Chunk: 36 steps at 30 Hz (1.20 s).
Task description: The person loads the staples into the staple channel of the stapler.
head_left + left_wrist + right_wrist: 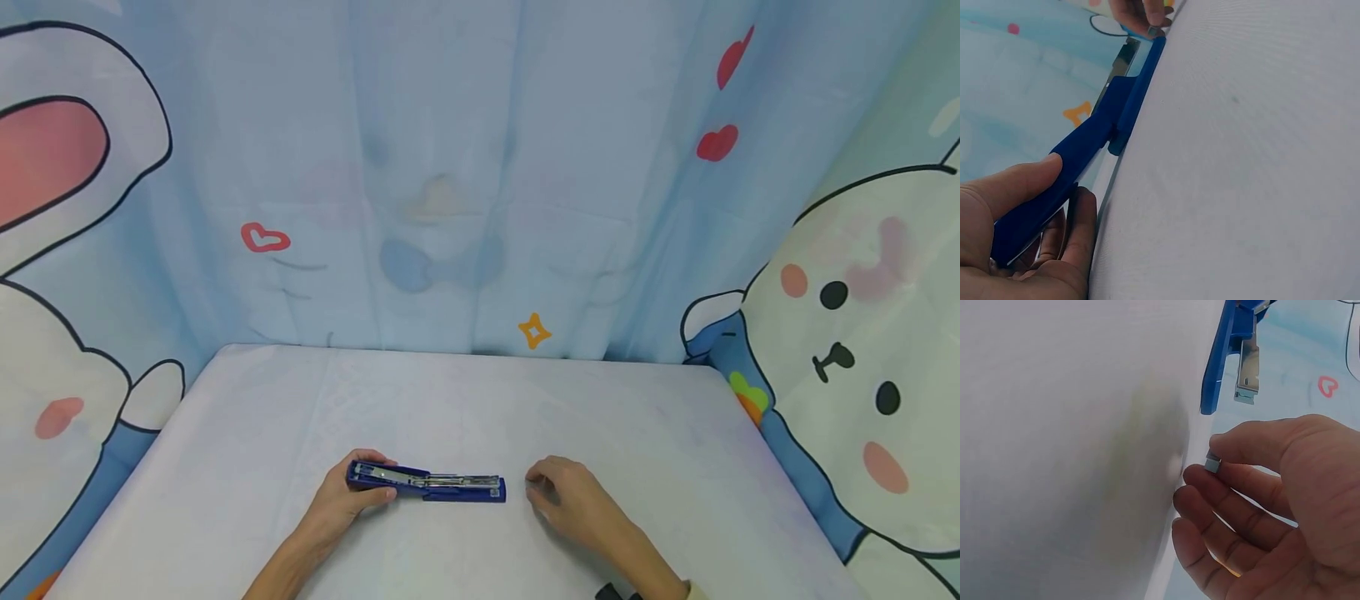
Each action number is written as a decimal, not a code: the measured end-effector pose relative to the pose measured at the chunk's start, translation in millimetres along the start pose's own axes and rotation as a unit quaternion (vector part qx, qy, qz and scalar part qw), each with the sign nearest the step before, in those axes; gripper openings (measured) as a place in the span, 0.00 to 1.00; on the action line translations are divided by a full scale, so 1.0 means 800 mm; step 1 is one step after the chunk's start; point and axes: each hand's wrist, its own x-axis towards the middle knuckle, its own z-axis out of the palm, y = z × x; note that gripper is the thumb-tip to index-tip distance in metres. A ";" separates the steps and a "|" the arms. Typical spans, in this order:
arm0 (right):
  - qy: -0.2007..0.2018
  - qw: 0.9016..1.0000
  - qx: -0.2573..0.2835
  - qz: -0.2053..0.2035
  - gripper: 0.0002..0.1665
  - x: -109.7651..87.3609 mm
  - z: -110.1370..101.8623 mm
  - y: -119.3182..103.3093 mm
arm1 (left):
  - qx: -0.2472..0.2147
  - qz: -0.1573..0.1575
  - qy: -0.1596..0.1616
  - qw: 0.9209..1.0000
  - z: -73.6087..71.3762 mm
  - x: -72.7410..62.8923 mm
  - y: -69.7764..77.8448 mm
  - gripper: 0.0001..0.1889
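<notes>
A blue stapler (450, 487) is swung open over the white tabletop, its metal magazine showing along the front half. My left hand (341, 493) grips its rear end, with the thumb laid along the blue handle (1082, 147) in the left wrist view. To the right of the stapler's front end, a short gap away, is my right hand (572, 502). Between its thumb and index finger it pinches a short silvery strip of staples (1212, 464). In the right wrist view the metal magazine (1248, 365) stands a little above the blue base, close beyond those fingertips.
The white cloth-covered table (450, 400) reaches back to a light blue curtain (450, 125) printed with cartoon animals and hearts. A small black object (609, 592) shows at the bottom edge, beside the right forearm.
</notes>
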 end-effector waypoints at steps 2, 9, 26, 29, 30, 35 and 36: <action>0.002 1.000 0.002 -0.006 0.08 0.001 0.000 0.000 | 0.002 0.001 0.002 1.000 -0.001 0.001 -0.001 0.32; 0.012 0.999 0.015 -0.026 0.07 0.002 -0.002 -0.003 | 0.011 0.003 0.013 1.000 -0.001 0.001 0.001 0.32; 0.036 0.997 0.039 -0.065 0.09 0.002 0.004 -0.010 | 0.019 0.005 0.023 1.000 -0.001 -0.001 0.002 0.28; 0.048 0.994 0.043 -0.089 0.09 0.002 0.005 -0.009 | 0.029 0.004 0.019 0.999 -0.002 -0.002 0.003 0.28; 0.052 0.993 0.044 -0.095 0.09 0.001 0.005 -0.009 | 0.031 0.003 0.017 0.999 -0.002 -0.002 0.003 0.28; 0.065 0.992 0.048 -0.095 0.09 0.001 0.007 -0.010 | 0.029 -0.001 0.015 0.999 -0.001 -0.001 0.002 0.28; 0.067 0.992 0.048 -0.094 0.09 0.000 0.008 -0.010 | 0.030 -0.001 0.015 0.999 -0.001 -0.001 0.001 0.28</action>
